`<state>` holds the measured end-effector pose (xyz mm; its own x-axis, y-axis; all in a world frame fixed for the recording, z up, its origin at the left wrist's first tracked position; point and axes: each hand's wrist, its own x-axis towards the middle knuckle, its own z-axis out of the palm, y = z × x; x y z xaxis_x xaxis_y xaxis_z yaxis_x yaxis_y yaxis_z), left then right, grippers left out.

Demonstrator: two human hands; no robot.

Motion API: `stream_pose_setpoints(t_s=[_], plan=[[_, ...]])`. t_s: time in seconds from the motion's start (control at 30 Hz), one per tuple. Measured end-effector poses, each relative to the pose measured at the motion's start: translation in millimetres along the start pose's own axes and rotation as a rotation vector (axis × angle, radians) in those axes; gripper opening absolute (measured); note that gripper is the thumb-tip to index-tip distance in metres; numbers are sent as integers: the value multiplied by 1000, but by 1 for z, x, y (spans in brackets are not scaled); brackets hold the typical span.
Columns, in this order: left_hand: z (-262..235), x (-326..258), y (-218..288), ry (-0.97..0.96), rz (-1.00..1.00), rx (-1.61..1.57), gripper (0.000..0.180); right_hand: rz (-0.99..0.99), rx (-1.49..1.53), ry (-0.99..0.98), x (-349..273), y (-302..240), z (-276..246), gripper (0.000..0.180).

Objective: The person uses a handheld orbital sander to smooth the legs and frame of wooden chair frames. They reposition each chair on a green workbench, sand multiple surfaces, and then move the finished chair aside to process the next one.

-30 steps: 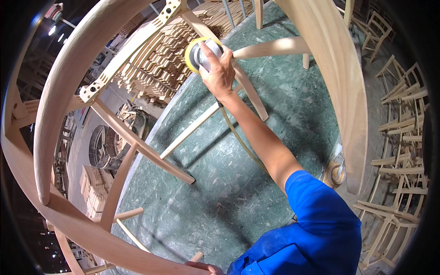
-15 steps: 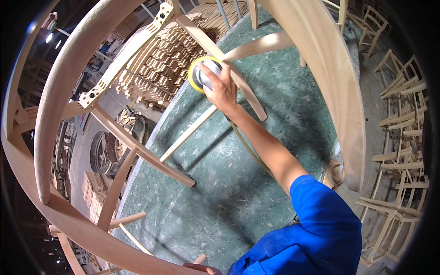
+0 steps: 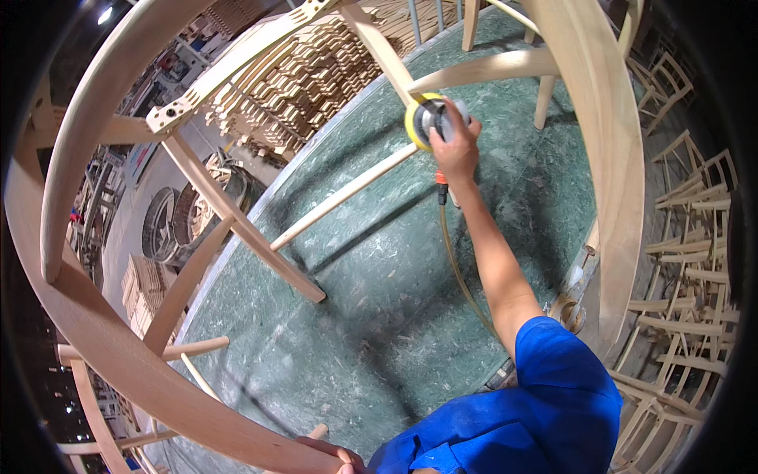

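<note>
My right hand [image 3: 459, 155] is wrapped round a round sander [image 3: 433, 120] with a yellow-edged pad. The pad is against or close beside a leg [image 3: 380, 49] of a pale wooden chair frame, near the joint with a curved rail [image 3: 489, 68]; the sander and my hand cover the leg's lower part. A hose [image 3: 447, 237] trails from the sander toward my body. At the lower edge, my left hand [image 3: 346, 457] is closed round the end of a wide curved wooden piece [image 3: 181, 395] of the frame; only some fingers show.
The frame lies over a green, dust-marked tabletop [image 3: 387, 292]. Beyond its far edge stand stacked wooden parts [image 3: 292, 87] and a round bin [image 3: 201, 209] of offcuts. Several bare chair frames [image 3: 695, 261] crowd the floor at right. A tape-like roll [image 3: 567, 312] sits by the right edge.
My right hand and the sander have moved right in the picture, and the sander has turned. The view of the frame has shifted slightly. More of my left hand's fingers shows now.
</note>
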<state>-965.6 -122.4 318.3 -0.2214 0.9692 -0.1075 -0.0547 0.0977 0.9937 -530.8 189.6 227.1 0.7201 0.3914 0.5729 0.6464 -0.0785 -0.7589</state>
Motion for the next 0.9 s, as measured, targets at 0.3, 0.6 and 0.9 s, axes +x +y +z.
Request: stream_pose_setpoints(t_s=[0.3,0.6,0.9], plan=[[29,9,30,-94,-55,-98,74,-144,-138,-102,-64,27,-30,70],[22,19,40,-248,-41,-148,47,-492,214,-478,-84,-100,-7,82],[19,22,39,-350,-43,-188,48,-1059,137,-556,-74,-273,127,79]])
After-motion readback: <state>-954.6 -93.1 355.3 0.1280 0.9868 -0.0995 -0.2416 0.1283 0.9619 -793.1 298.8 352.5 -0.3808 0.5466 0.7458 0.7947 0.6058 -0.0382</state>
